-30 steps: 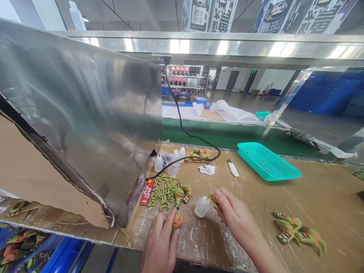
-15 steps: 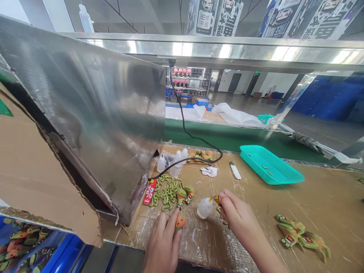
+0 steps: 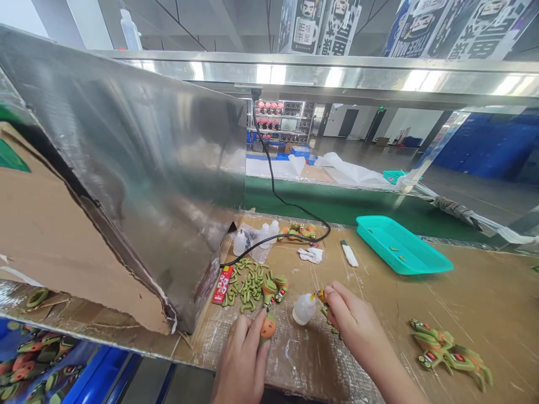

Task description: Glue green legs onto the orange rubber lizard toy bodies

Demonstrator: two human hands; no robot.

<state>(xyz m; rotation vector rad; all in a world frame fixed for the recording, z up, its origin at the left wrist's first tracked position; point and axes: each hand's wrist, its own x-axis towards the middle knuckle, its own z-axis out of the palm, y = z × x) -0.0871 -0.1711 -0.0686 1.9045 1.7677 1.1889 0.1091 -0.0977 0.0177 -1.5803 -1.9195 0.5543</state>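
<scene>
Tipping is risked if the bottle [image 3: 304, 311] beside the right fingers [image 3: 337, 301] pinching a yellowish piece [image 3: 321, 294] is nudged; an orange-headed figure [image 3: 268, 326] is held by the left fingers [image 3: 254, 336].

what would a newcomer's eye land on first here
Probably the big shiny metal panel filling the left side, then the bright teal basket at the back right of the table. At the front, the left hand holds an orange-topped piece, and the right hand pinches a small yellowish piece by the tip of a white bottle.
</scene>
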